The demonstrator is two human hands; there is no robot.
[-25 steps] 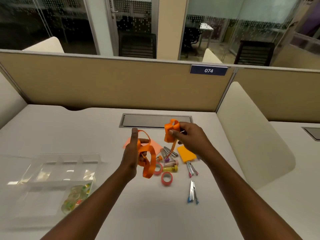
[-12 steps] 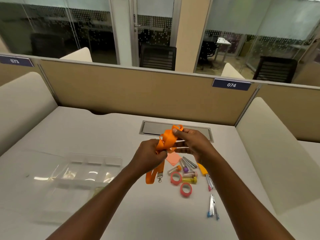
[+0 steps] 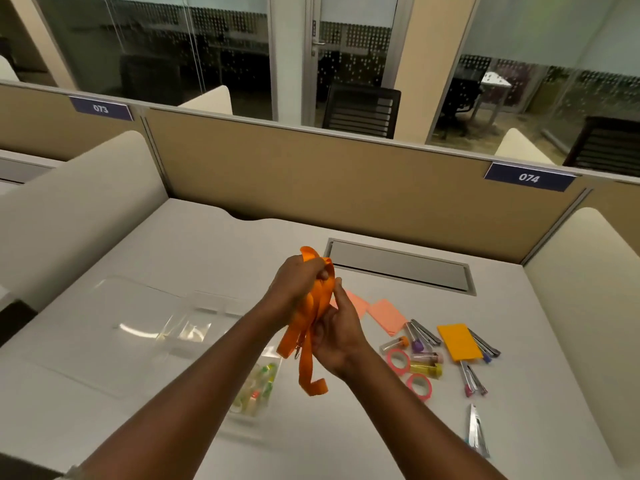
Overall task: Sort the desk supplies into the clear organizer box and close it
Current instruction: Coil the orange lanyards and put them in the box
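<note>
White desk [image 3: 207, 244], grey cable hatch [image 3: 398, 268] set flush at the back. Left: clear organizer box [image 3: 194, 327], lid [image 3: 104, 341] open and lying flat beside it. Right cluster: pink notes [image 3: 386, 315], orange pad [image 3: 459, 341], capped vials [image 3: 427, 368], two pink tape rolls [image 3: 420, 396], silver strips with coloured ends [image 3: 472, 377]. One more silver strip [image 3: 476, 429] lies apart, nearer the front edge.

The lanyard [image 3: 305, 358] is bright orange against the off-white tabletop [image 3: 173, 258], and the organizer box [image 3: 194, 327] is clear, with green, yellow and red showing through its near compartment. The sticky notes [image 3: 386, 315] are salmon pink, the pad [image 3: 459, 342] is yellow-orange and the tape rolls [image 3: 389, 358] are hot pink. The partition [image 3: 346, 188] is tan, its label [image 3: 529, 177] navy with white digits, and the glass [image 3: 346, 39] carries a pale dotted pattern.
</note>
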